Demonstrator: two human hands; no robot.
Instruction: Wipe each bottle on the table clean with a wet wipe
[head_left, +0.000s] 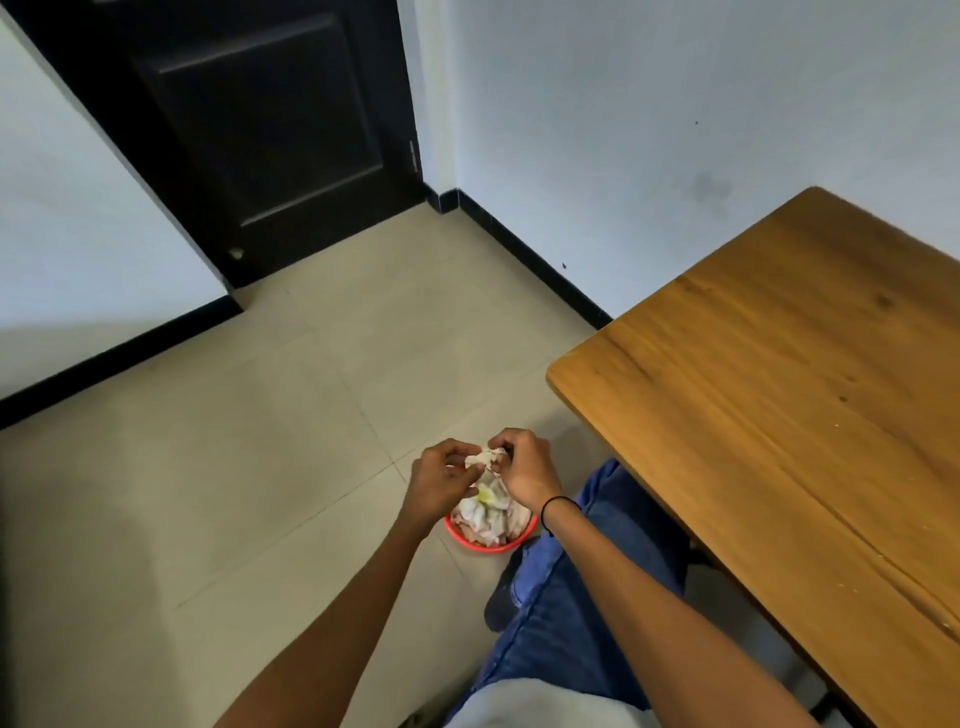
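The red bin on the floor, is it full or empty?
Full. The red bin is heaped above its rim with crumpled wipes, below both hands holding another wipe.

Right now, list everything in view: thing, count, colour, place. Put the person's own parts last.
wipe: one, white, crumpled, pinched between both hands above the bin
bin: one, red, on the floor beside the person's leg, filled with crumpled white wipes
table: one, brown wood, at the right; no bottles on the part that shows
door: one, black, closed, in the far corner
floor: beige tiles
walls: white, with black skirting
jeans: blue, on the person's legs, lower middle
wristband: one, black, on the right wrist
left hand: one, pinches the wipe
right hand: one, pinches the wipe
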